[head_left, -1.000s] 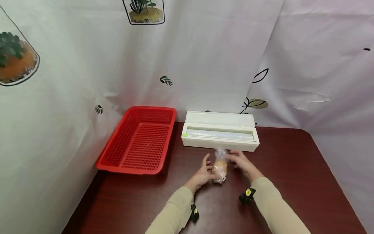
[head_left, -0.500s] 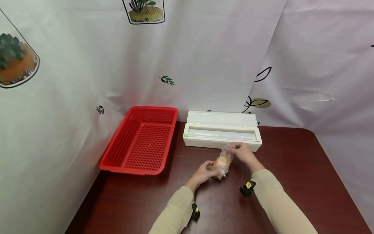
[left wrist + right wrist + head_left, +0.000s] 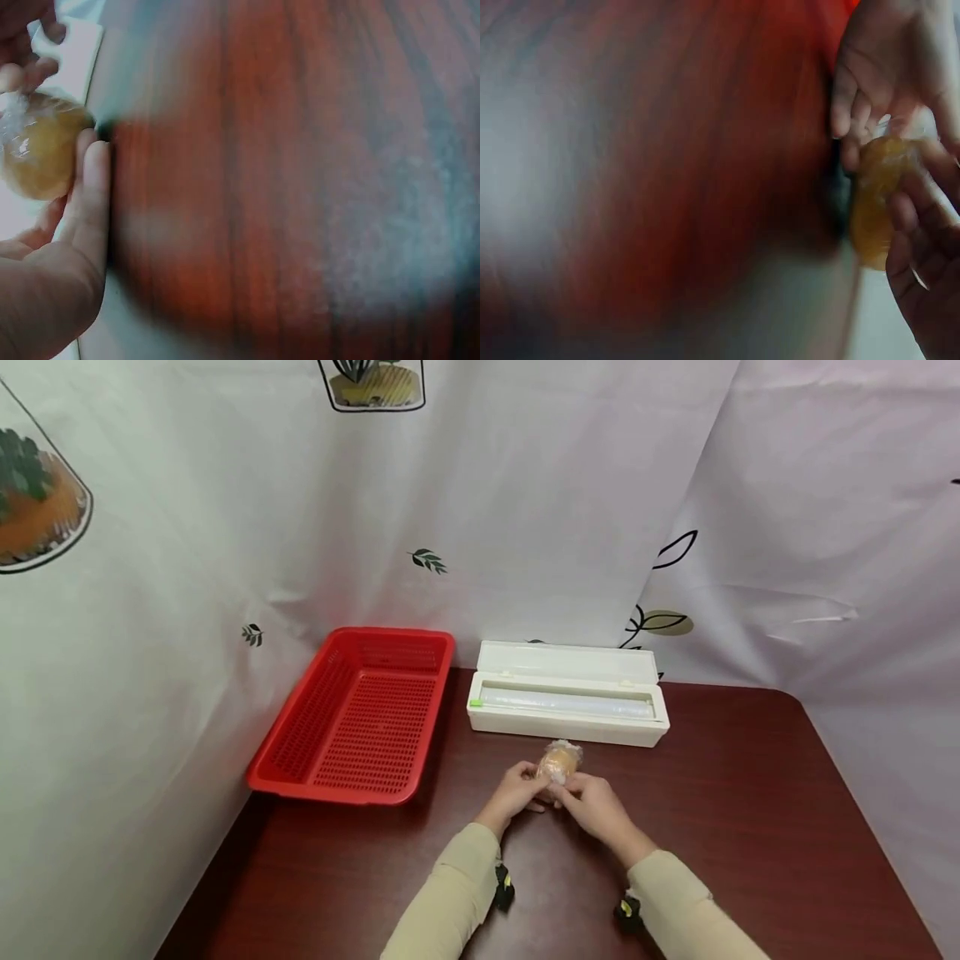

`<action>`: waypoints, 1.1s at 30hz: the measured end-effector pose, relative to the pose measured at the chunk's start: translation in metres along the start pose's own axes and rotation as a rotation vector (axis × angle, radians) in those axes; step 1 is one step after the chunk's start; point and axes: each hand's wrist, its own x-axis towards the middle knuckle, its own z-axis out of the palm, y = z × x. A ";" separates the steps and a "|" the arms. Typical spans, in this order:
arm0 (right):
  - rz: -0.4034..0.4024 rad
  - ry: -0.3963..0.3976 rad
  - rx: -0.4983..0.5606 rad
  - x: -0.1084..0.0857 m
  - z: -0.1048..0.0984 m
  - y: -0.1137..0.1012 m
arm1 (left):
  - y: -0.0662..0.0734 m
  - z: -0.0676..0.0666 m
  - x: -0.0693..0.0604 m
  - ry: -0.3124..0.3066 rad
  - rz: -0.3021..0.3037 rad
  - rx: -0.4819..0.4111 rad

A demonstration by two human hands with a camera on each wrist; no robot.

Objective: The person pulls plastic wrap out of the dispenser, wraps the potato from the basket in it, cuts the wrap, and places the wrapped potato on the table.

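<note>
A golden-brown bread roll (image 3: 559,763) wrapped in clear cling film is between both hands above the table, just in front of the white box. My left hand (image 3: 513,795) holds it from the left; in the left wrist view its fingers lie along the underside of the bread roll (image 3: 46,154). At the near end, my right hand (image 3: 597,810) pinches the loose film (image 3: 558,779) with thumb and fingers. The right wrist view shows the bread roll (image 3: 873,206) partly covered by the right-hand fingers.
Behind the hands stands a white cling film box (image 3: 566,726), lid up, with a film roll (image 3: 566,702) inside and a green piece at its left end. A red plastic basket (image 3: 423,752) sits to the left on the dark wooden table (image 3: 750,793). Patterned white cloth hangs behind.
Both hands took hold of the wrapped bread roll, lifted and turned it. My right hand shifted from the film's far end to its near end. Box and basket stayed put.
</note>
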 end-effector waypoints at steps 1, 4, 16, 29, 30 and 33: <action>0.031 0.030 0.031 -0.002 0.002 0.002 | 0.001 -0.001 0.000 -0.012 0.000 0.005; 0.055 0.203 0.150 -0.002 -0.001 0.009 | 0.003 -0.001 -0.001 -0.042 -0.004 0.012; -0.328 0.191 -0.473 -0.001 -0.008 0.015 | 0.004 -0.003 -0.001 -0.043 -0.002 0.045; -0.013 0.153 -0.075 0.015 -0.029 0.011 | 0.004 -0.001 -0.005 -0.089 0.086 0.195; 0.013 0.149 -0.057 0.017 -0.030 0.012 | 0.004 -0.001 -0.005 -0.097 0.095 0.207; 0.066 0.092 0.004 0.019 -0.032 0.014 | 0.005 -0.001 -0.005 -0.100 0.116 0.254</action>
